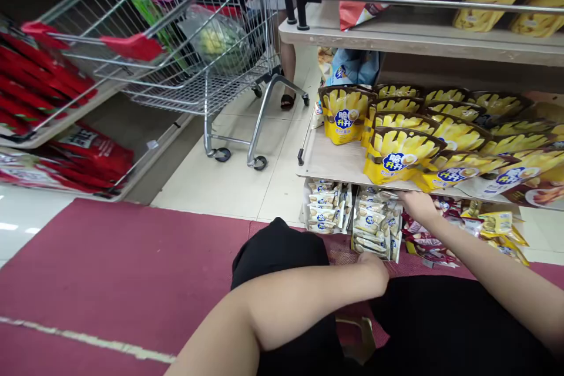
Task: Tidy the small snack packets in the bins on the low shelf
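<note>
My right hand (418,207) reaches under the lip of the lower shelf, at the upper right edge of a bin of small white snack packets (372,223). Its fingertips are partly hidden there. At the near side of the same bin, my left hand (373,270) is bent inward at the wrist, its fingers mostly out of sight. Whether either hand grips the bin cannot be made out. Left of it stands a second bin of white packets (326,208). Dark red packets (434,235) and yellow packets (502,226) lie to the right.
Yellow snack pouches (394,155) stand in rows on the lower shelf (330,158). Above is another shelf (418,41) with a metal rail. A shopping cart (207,76) stands at the left, with a person's leg (288,53) behind it. Red mats (132,264) cover the near floor.
</note>
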### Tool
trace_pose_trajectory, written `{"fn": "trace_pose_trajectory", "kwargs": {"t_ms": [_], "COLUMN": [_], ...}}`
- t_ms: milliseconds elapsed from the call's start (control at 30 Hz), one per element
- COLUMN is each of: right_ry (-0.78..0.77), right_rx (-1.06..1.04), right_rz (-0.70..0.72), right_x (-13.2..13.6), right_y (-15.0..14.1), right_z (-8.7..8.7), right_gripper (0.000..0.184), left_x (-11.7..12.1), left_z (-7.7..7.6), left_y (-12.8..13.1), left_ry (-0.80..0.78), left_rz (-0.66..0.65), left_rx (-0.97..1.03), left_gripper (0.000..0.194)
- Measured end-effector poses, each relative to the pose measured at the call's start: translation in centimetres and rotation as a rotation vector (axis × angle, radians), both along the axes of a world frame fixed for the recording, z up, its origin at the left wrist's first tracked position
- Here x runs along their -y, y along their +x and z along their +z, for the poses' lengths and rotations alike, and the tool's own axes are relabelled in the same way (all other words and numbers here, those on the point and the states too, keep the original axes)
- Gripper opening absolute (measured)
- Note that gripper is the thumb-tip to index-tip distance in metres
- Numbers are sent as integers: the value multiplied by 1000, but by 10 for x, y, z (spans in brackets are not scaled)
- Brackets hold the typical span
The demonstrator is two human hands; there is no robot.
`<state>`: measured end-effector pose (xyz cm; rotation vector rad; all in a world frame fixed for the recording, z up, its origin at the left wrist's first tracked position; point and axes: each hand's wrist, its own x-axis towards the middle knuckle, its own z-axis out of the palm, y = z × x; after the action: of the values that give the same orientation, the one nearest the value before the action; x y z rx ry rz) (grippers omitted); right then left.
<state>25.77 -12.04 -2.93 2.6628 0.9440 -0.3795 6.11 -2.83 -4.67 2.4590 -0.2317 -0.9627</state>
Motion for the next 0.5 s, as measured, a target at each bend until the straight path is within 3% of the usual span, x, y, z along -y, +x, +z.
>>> {"fn": "trace_pose_trajectory", "kwargs": {"t_ms": [133, 233, 367, 500], "right_ry": [-71, -59, -46, 31], "right_rx": [-18, -61, -158, -333], "right_rz": [150, 201, 215, 198], "right_x": [-24, -31, -30, -22], "right_y": [1, 3, 16, 32], "right_z": [-31, -50, -63, -70], "right_gripper": [57, 55, 43, 46], "left_x": [11, 9, 0, -4], "left_z": [2, 1, -3, -6], "left_y": [2, 7, 15, 21], "left_ry": [75, 95, 140, 185], "left_rz": [-134, -239, -239, -238], "left_rx": [-42, -69, -90, -36], "left_gripper": [37, 38, 43, 48]}}
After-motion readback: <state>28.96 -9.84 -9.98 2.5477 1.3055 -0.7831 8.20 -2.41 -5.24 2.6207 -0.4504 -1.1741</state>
